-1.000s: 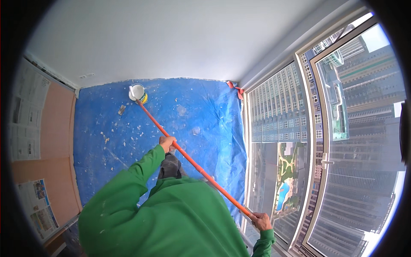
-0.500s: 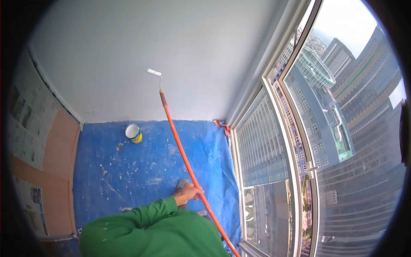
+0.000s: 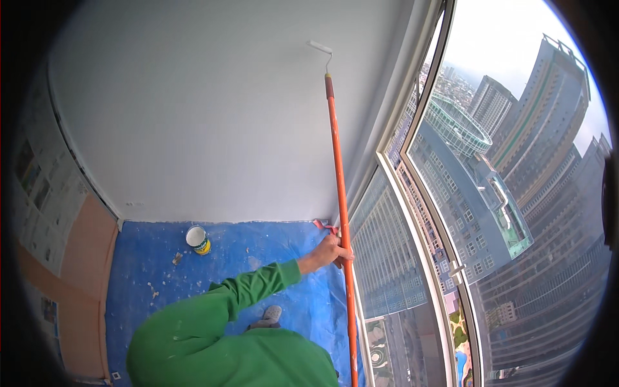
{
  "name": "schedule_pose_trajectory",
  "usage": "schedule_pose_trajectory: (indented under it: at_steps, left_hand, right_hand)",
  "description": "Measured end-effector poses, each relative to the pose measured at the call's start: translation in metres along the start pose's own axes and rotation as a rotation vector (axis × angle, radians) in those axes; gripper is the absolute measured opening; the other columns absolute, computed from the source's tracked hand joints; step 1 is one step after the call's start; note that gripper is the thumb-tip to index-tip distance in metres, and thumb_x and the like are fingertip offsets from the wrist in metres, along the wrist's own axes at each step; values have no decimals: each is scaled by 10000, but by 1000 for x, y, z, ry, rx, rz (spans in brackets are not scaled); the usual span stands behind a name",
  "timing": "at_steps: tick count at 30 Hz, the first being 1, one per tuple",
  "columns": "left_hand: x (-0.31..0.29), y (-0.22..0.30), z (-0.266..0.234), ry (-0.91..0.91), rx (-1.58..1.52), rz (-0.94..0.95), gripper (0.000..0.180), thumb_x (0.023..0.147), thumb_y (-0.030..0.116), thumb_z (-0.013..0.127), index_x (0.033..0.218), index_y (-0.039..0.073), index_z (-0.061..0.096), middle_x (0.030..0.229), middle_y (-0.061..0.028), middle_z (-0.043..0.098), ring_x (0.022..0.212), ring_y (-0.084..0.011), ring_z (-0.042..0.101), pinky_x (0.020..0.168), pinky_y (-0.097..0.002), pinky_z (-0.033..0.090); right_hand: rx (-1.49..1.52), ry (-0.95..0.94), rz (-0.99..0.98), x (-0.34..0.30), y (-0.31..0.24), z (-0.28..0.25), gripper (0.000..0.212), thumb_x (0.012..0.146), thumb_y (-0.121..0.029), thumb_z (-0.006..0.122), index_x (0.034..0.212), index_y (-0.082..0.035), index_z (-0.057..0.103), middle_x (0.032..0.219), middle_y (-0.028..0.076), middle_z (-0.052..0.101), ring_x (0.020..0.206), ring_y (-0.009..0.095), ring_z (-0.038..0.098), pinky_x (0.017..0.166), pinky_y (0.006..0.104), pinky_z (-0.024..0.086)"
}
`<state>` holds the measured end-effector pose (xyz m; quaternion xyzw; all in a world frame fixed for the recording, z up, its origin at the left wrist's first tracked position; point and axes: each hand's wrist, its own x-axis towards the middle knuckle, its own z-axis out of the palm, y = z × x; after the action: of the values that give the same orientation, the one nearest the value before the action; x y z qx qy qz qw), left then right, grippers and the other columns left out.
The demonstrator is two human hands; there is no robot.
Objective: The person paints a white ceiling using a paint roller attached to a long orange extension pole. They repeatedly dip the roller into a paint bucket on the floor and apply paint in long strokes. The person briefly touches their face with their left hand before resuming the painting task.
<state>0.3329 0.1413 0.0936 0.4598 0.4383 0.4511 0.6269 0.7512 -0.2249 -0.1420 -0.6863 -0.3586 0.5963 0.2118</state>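
White cylindrical roller [image 3: 320, 47] is now raised to higher grey wall [image 3: 193, 129]; left fingers [image 3: 336, 251] wrap its long orange pole [image 3: 339, 168], right hand unseen.

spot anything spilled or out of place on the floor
Pale flecks dot the blue sheet beside the bucket, looking like drips or debris; I can't tell which. Red material lies crumpled at the far right corner.
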Motion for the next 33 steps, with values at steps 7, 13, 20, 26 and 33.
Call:
schedule_pose_trajectory:
  at_steps: [7,13,20,26,33]
  left_hand:
    - [53,68,-11,-79,-80,7,226,792,200,672,858,-8,615,768,-141,672,624,-213,667,530,-304,524]
    - [55,35,-16,45,76,-72,329,854,322,648,851,-5,607,791,-147,679,663,-236,695,500,-323,519]
    - [33,-30,-3,139,129,-131,345,866,334,638,872,-10,613,799,-137,679,659,-235,695,502,-352,539]
    - [44,-14,-9,169,154,-14,341,862,311,632,855,-29,612,772,-154,672,581,-226,663,474,-330,526]
    - [65,73,-14,197,207,71,361,863,307,630,815,-50,611,728,-167,663,546,-220,648,485,-309,520]
  right_hand:
    - [-357,374,-296,-15,-42,10,222,790,-247,616,777,-27,639,578,69,506,556,229,451,552,407,383]
    - [-49,306,-215,-15,-26,6,259,813,-307,613,858,-59,670,870,163,595,849,286,536,731,436,409]
    - [-385,272,-256,26,111,15,447,854,-463,523,931,-50,676,838,217,641,789,348,595,676,429,455]
    - [-550,266,-371,39,73,27,397,825,-421,581,918,-47,677,886,205,628,849,333,579,723,436,438]
    - [-403,374,-132,23,-60,43,455,806,-459,607,990,-48,669,914,216,634,909,370,574,777,466,436]
